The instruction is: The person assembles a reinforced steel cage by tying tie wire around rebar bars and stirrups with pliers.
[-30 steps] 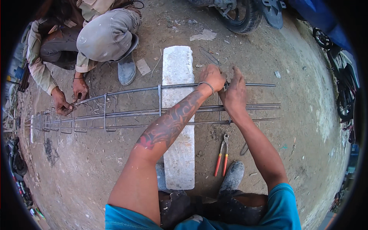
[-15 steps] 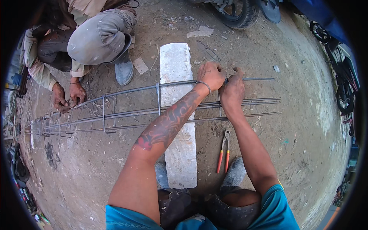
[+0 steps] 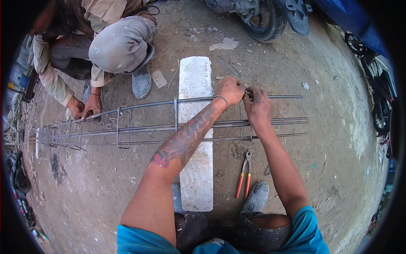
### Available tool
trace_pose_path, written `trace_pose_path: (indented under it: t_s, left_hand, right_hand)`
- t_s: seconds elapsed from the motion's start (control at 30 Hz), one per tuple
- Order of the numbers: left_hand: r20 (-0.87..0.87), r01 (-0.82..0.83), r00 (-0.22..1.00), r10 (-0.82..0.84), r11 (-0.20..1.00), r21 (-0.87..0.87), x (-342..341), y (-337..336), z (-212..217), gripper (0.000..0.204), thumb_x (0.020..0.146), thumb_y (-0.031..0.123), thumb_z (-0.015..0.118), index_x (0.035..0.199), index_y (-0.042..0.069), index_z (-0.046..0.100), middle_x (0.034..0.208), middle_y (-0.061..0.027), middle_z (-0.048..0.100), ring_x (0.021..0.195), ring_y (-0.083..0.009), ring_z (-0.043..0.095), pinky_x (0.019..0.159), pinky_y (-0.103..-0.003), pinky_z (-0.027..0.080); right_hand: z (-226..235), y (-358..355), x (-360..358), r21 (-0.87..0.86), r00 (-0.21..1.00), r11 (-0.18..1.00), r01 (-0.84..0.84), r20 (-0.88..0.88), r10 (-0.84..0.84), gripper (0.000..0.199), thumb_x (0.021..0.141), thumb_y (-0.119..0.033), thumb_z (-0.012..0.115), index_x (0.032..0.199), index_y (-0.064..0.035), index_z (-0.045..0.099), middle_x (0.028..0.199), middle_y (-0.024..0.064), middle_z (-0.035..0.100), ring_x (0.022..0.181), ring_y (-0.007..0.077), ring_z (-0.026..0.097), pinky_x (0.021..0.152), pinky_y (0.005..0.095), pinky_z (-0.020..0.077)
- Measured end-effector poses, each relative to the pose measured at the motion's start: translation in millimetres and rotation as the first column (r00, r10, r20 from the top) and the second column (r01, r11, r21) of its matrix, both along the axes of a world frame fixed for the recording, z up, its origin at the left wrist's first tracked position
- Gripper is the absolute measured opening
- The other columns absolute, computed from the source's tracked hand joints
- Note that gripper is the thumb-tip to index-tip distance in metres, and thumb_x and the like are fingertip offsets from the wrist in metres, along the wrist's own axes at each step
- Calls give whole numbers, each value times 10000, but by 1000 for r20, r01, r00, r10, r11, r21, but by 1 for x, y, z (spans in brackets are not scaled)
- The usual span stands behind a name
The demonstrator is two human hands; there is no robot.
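Note:
A long cage of steel rebar [image 3: 148, 127] with square stirrups lies across a white concrete block [image 3: 195, 127] on the dirt ground. My left hand [image 3: 230, 89] and my right hand [image 3: 256, 106] meet at the top bar, near a stirrup [image 3: 245, 122], fingers pinched around thin tie wire at the joint. Pliers with orange handles [image 3: 243, 175] lie on the ground below my right forearm. At the far left, another person crouches with both hands [image 3: 84, 108] on the cage's top bar.
A motorcycle wheel [image 3: 260, 19] stands at the top, with more parked bikes at the right edge [image 3: 380, 101]. Scraps of paper and loose wire [image 3: 228, 55] litter the dirt. My shoes [image 3: 256, 197] sit near the block's near end.
Both my hands stay at the same joint on the top bar, shifting only slightly. The other person's hands have shifted a little along the cage's left part.

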State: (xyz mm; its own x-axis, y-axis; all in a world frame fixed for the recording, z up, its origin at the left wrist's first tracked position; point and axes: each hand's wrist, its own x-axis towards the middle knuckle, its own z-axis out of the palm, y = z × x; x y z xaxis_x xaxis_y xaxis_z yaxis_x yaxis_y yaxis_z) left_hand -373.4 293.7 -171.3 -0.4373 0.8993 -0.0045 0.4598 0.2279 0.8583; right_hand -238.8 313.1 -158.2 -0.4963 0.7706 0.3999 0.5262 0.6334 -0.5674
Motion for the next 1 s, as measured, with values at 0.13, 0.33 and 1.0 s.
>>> trace_pose_path:
  t_s: [0.13,0.33,1.0]
  left_hand:
    - [-101,-117,988,116,993,-7,7,-6,5,259,809,260,610,767,19,696,691,-174,652,658,-316,640,647,-388,487]
    - [-145,-175,972,185,981,78,16,-15,3,279,810,279,597,755,24,695,666,-176,644,636,-337,628,621,-399,474]
    - [-93,-3,996,13,994,107,5,-20,4,303,870,239,589,805,-44,676,736,-106,696,630,-141,629,626,-275,479]
  right_hand:
    - [-2,6,1,1,997,999,-43,-69,43,135,806,-125,617,871,-6,619,861,187,625,769,372,617,663,435,489]
    - [12,44,7,-440,990,887,-143,-68,126,108,798,-87,650,827,15,625,736,128,655,627,225,643,568,326,507]
    - [-43,-100,182,-478,644,876,66,691,329,433,796,-444,644,870,-21,588,820,184,639,799,318,653,694,462,501]
